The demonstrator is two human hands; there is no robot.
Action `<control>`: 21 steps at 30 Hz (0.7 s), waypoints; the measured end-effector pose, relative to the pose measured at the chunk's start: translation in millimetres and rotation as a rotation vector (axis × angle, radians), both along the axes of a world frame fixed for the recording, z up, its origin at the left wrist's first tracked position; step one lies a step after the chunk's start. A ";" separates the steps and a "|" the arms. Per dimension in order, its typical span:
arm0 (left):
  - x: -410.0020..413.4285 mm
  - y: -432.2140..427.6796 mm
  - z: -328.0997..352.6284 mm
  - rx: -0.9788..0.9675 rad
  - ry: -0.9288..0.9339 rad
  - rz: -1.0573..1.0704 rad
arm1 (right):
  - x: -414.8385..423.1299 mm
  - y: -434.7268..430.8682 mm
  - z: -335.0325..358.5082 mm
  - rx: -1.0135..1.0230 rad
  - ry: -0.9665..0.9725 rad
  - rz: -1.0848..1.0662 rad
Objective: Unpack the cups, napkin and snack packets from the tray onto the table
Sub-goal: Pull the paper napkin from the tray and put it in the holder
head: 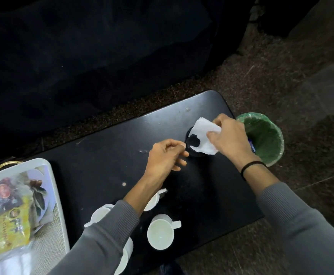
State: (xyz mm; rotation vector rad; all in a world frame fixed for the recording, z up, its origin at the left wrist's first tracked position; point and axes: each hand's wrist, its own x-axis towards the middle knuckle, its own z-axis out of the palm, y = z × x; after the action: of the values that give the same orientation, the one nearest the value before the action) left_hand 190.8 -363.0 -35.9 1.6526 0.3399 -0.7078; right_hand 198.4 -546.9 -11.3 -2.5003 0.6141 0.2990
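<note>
My right hand (228,135) grips a white napkin (204,132) over a round black holder (194,151) at the far right of the black table (106,153). My left hand (165,157) hovers just left of the holder, fingers loosely curled, nothing in it that I can see. Several white cups stand near the table's front: one (160,234) in plain view, another (100,215) beside my left sleeve, others partly hidden under my forearm. The clear plastic tray (53,187) at the left holds a yellow snack packet (13,229) and a dark packet (3,193).
A green-lined waste bin (265,135) stands on the floor right beside the table's right end, behind my right hand. A dark sofa (92,46) runs along the far side. The stone floor (281,80) lies beyond. A gold handle (3,166) shows behind the tray.
</note>
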 end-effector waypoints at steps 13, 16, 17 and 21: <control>0.9 -8.3 3.3 0.005 -0.004 -0.034 | -14.7 0.0 1.1 0.069 -0.081 -0.093; -1.4 -6.2 7.1 0.002 -0.008 -0.034 | -22.9 0.2 8.9 0.064 -0.128 -0.102; -2.5 -4.8 8.5 0.000 -0.010 -0.034 | -25.6 1.7 11.5 0.061 -0.147 -0.100; -8.3 3.6 14.1 0.000 -0.014 -0.031 | -35.0 15.4 19.7 0.047 -0.180 -0.068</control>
State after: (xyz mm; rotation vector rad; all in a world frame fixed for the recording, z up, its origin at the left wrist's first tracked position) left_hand 182.5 -359.4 -21.8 1.6648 0.3048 -0.7191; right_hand 163.4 -531.5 8.4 -2.4223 0.6095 0.0605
